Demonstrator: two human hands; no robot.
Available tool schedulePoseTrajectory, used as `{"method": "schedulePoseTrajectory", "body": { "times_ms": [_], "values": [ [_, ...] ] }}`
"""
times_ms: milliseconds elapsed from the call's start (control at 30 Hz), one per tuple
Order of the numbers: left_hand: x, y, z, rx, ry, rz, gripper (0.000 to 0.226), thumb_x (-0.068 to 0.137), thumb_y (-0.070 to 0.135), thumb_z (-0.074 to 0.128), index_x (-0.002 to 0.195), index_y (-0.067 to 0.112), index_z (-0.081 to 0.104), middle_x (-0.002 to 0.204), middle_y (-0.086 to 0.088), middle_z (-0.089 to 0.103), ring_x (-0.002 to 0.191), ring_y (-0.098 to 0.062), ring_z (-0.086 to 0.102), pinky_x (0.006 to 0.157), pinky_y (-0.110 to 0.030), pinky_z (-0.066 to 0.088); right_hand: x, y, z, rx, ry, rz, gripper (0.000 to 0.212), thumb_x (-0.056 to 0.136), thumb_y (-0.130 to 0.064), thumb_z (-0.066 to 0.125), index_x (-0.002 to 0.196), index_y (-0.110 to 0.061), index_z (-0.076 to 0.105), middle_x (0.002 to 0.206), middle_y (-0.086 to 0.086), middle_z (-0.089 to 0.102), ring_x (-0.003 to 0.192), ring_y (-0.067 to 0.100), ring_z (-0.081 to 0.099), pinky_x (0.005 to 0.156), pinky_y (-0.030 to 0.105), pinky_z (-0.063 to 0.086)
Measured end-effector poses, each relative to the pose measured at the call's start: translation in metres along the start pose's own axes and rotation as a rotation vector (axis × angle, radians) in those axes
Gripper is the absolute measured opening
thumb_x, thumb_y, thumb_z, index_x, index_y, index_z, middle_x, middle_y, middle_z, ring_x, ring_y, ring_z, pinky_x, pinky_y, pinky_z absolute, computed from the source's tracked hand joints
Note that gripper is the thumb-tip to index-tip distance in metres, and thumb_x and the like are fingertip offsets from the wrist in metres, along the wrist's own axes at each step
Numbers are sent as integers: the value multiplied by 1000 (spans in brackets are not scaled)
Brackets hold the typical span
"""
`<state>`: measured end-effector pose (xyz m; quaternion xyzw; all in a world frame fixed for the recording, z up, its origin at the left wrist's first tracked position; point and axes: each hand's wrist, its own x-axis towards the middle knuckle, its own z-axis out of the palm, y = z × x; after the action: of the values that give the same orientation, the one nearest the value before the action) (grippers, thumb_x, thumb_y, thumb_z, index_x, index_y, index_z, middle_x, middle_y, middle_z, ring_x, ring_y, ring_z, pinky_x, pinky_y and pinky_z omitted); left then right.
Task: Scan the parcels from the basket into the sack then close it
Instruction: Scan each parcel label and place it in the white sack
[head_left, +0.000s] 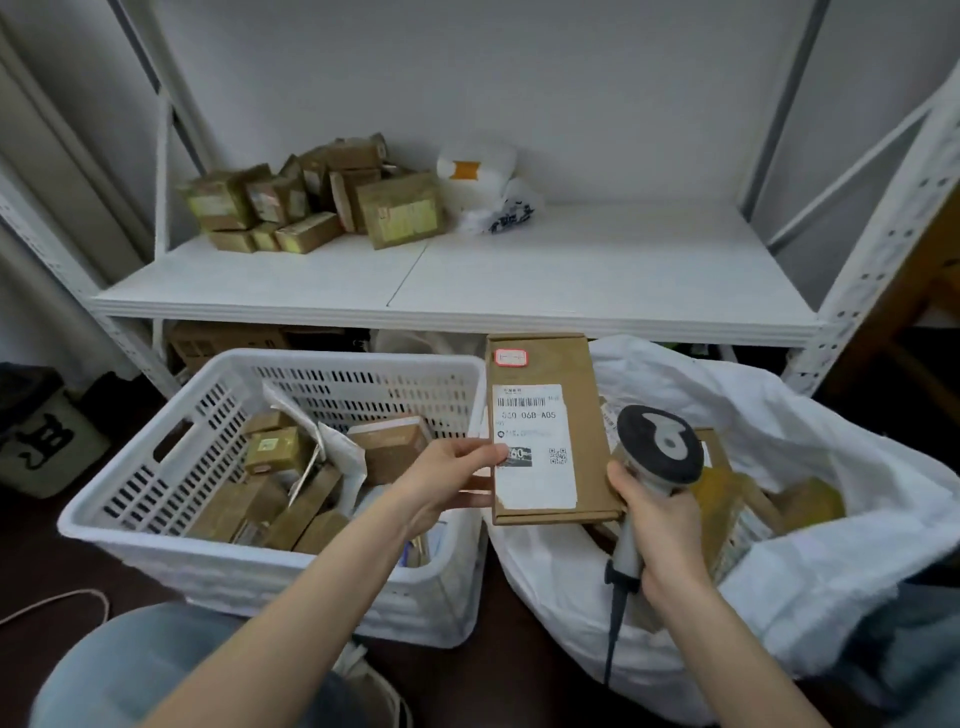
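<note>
Held: flat brown cardboard parcel, just right of white slotted plastic basket, pinched by left hand.
Scanner: grey handheld scanner, gripped by right hand.
Done: some boxes in white woven sack, right of basket.
Left: basket part-full; sack open.

L hand: forearm in from 7 o'clock, thumb on top, fingers beneath, pinching parcel at its 9 o'clock edge. R hand: forearm in from 5 o'clock, fingers wrapped round scanner grip.
</note>
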<state>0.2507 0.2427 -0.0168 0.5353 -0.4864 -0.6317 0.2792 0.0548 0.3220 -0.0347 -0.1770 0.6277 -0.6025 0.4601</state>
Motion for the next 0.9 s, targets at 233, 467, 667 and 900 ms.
{"method": "schedulePoseTrajectory", "body": {
  "times_ms": [233,467,667,900],
  "values": [
    [23,-25,37,28,80,86,26,86,7,69,112,11,68,91,0,67,86,-14,70,72,-25,57,-35,-1,-32,34,-118,7,22,84,-13,71,65,-7,63,52,6,53,43,15,44,49,28,39],
    [35,-37,61,57,38,147,23,90,4,64,111,11,65,88,5,65,83,-10,67,74,-24,58,-58,13,-27,-72,-191,20,29,84,-16,71,58,-6,60,47,5,53,39,16,46,47,27,40],
    [43,-42,64,89,30,151,26,90,7,64,115,15,63,87,9,64,87,-12,65,82,-29,57,-60,15,-28,-155,-150,3,39,84,-17,70,49,-9,54,44,3,51,39,14,47,50,27,42],
    [48,-44,64,128,25,141,32,90,11,65,122,13,61,94,5,63,95,-18,66,87,-35,56,-61,8,-33,-180,-128,0,37,84,-17,69,51,-8,55,43,1,50,38,11,47,50,28,45]
  ]
}}
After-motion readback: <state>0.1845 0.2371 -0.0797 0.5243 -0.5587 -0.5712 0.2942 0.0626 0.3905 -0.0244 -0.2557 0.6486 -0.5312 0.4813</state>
